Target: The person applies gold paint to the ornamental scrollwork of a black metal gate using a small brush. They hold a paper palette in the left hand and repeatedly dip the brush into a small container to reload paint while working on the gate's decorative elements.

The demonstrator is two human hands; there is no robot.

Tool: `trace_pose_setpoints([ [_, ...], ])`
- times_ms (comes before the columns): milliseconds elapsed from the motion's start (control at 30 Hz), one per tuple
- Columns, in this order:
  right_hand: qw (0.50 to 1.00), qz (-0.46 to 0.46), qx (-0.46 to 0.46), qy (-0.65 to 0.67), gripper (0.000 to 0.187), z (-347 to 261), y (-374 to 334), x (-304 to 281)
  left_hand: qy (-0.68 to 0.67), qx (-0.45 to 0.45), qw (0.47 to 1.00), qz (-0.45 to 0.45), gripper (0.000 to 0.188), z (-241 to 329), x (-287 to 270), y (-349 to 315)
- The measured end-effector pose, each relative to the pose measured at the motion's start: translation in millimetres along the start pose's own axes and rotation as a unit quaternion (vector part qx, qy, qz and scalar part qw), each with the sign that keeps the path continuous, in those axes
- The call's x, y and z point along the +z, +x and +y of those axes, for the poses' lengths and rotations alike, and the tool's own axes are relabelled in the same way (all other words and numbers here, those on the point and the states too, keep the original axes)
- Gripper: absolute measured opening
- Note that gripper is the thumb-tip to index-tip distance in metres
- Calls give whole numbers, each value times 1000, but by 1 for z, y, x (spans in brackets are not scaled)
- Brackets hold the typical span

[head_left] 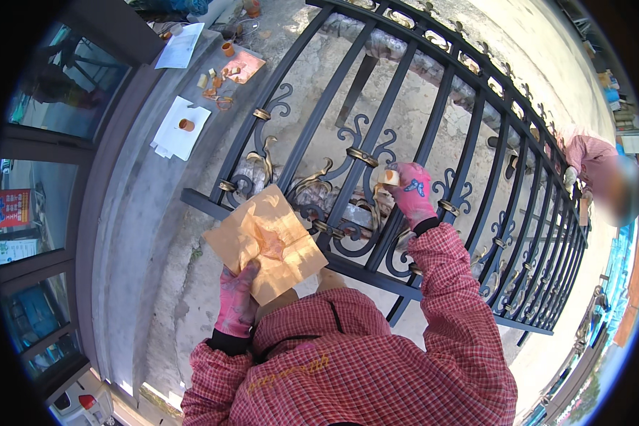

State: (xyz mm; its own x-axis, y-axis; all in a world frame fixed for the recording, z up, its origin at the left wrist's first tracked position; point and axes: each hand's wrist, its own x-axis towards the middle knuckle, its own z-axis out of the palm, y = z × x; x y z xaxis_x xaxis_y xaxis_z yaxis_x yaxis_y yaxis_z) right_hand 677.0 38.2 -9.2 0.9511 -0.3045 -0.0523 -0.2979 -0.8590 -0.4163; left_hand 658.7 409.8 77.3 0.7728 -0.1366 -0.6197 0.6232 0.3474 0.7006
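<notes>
My left hand, in a pink glove, grips the lower edge of a tan sheet of paper with a wet-looking coppery-gold patch in its middle. The thumb lies on top of the sheet. In my pink-gloved right hand is a small cream sponge block, its face stained orange-gold. The sponge is over the dark metal railing, close to a bar with scrolls; whether it touches the metal I cannot tell. Gold colours the collar and several leaf-shaped scroll tips.
On the ledge at left, a brown cup stands on white sheets. Beyond are sponge pieces, a pink sheet, another cup and white paper. Another person works at the railing's far right end.
</notes>
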Motion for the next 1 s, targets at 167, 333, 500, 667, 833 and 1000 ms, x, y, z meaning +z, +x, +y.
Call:
trace_pose_setpoints([
  [167,998,26,65,5,32,11,5,8,-6,-1,1000,16,37,0,2,1],
  [333,1000,13,22,-12,35,7,2,7,-10,-2,1000,18,37,-3,0,0],
  [500,999,-6,-46,-15,38,4,-9,0,-10,8,1000,15,37,-6,-2,-3],
  [667,996,22,9,90,33,10,-9,-2,-11,6,1000,12,36,-8,0,-5],
  [833,988,75,-95,94,33,14,-17,9,-14,10,1000,14,37,-10,5,-7],
  [1000,984,58,-132,104,33,14,-28,10,-13,8,1000,15,37,-11,6,-8],
])
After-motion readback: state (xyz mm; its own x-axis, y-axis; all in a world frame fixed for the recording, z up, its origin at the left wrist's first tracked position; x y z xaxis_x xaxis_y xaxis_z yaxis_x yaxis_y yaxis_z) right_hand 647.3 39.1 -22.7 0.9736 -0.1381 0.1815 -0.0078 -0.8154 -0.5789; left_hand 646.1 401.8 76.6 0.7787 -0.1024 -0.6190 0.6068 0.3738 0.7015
